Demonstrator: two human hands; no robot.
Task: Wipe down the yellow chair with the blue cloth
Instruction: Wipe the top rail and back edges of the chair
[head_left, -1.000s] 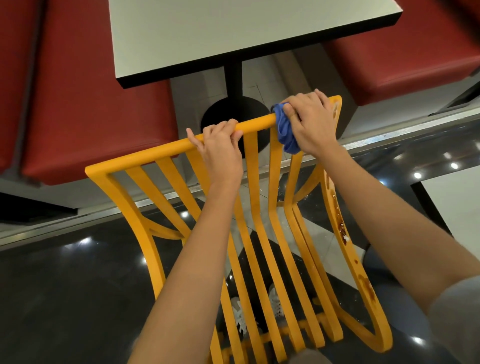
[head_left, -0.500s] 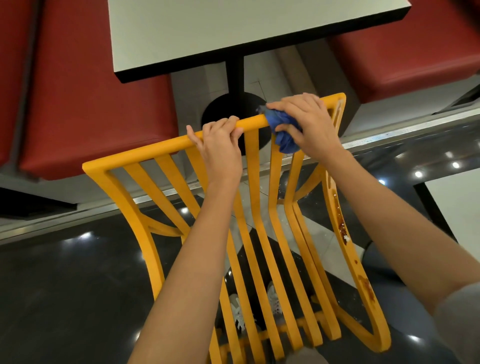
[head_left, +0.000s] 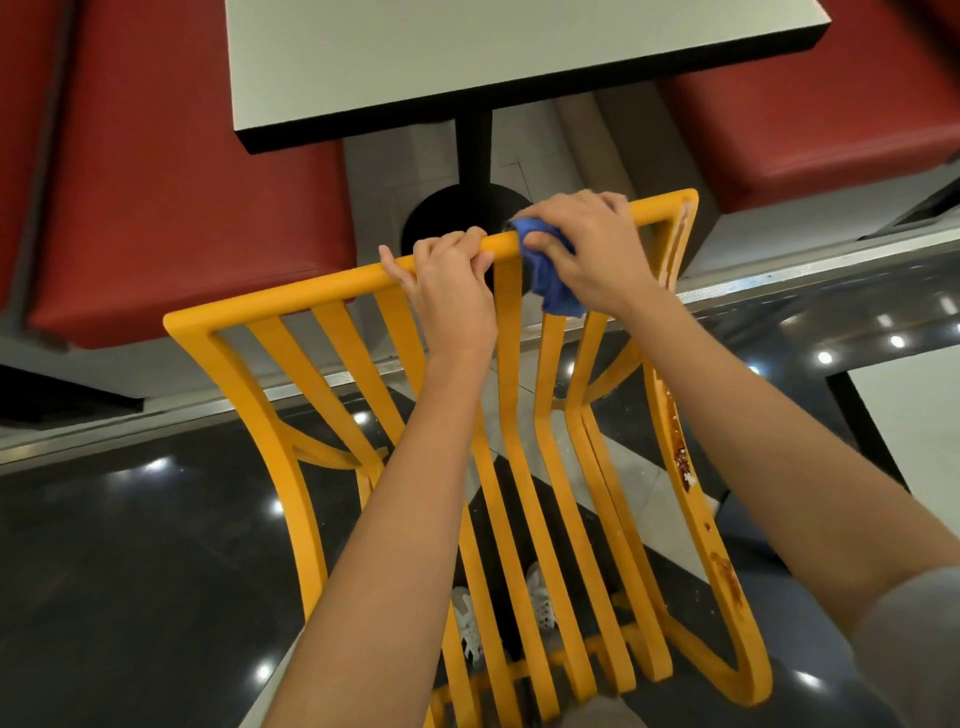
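The yellow chair (head_left: 291, 405) fills the middle of the view, its slatted back tilted toward me with the top rail running from lower left to upper right. My left hand (head_left: 449, 291) grips that rail near its middle. Just right of it, my right hand (head_left: 587, 249) presses the bunched blue cloth (head_left: 550, 275) onto the rail and the tops of two slats. Brown stains run down the chair's right side post, below my right forearm.
A white table (head_left: 467, 62) with a black edge stands on a black pedestal just beyond the chair. Red padded benches (head_left: 171, 182) flank it left and right. Glossy dark floor lies below, and white shoes show between the slats.
My right hand has slid the blue cloth leftward along the top rail, from near the right corner to right beside my left hand. The left hand has kept its grip.
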